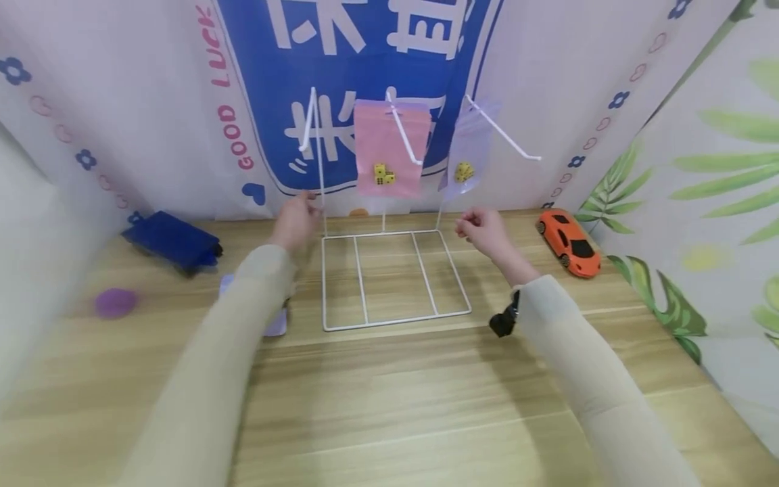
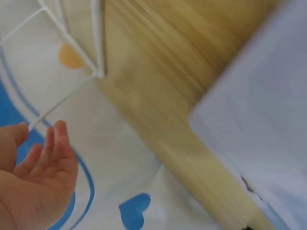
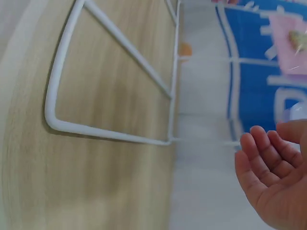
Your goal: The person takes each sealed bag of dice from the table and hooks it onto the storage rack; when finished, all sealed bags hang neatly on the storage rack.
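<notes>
A white wire display rack [image 1: 398,323] stands on the table with three hooks jutting forward. From the middle hook hangs a pink zip bag [image 1: 371,135] with several yellow dice [image 1: 383,174]. A translucent lilac bag [image 1: 471,138], also holding yellow dice, is on the right hook. The left hook [image 1: 308,122] carries no bag. My left hand [image 1: 296,222] is at the rack's left upright; in the left wrist view its thumb and loosely bent fingers are near the wire, grasping nothing visible. My right hand [image 1: 485,233], fingers loosely curled, holds nothing beside the rack's right rear corner.
An orange toy car [image 1: 569,243] sits at the right rear. To the left lie a dark blue boxy object [image 1: 173,240] and a purple round piece [image 1: 115,303]. A lilac item [image 1: 276,323] is partly hidden beneath my left forearm. A printed cloth [image 1: 176,135] hangs behind the table.
</notes>
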A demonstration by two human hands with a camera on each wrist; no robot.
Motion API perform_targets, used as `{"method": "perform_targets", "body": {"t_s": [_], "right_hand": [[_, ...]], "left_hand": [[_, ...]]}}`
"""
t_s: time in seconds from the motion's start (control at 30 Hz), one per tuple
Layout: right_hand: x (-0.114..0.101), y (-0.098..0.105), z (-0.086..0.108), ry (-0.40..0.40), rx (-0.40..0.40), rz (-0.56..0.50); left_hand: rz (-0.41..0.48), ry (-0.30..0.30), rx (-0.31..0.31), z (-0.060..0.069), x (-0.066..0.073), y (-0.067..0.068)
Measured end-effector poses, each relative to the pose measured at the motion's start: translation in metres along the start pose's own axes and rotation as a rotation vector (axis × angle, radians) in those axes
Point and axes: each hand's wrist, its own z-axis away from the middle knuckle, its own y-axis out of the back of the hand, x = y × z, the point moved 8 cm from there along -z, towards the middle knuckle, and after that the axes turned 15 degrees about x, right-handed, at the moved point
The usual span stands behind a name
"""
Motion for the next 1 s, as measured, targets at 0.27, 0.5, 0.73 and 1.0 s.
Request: {"method": "perform_targets", "body": {"t_s": [0.27,0.5,0.73,1.0], "right_hand": [[0.032,-0.036,0.005,0.042,-0.202,0.267],[0.041,-0.044,0.057,0.350,-0.615,0.575],[0.039,-0.057,0.075,0.446,-0.684,0.589],[0.048,-0.041,0.080,0.428,-0.662,0.521]], "left_hand": [[-0.167,-0.050,-0.227,0.049,-0.020,0.049],[-0.347,-0.140,-0.394,0.090,-0.051,0.048],[-0.411,-0.107,-0.466,0.116,-0.097,0.071],[-0.366,-0.130,-0.461,0.120,-0.104,0.051]]}}
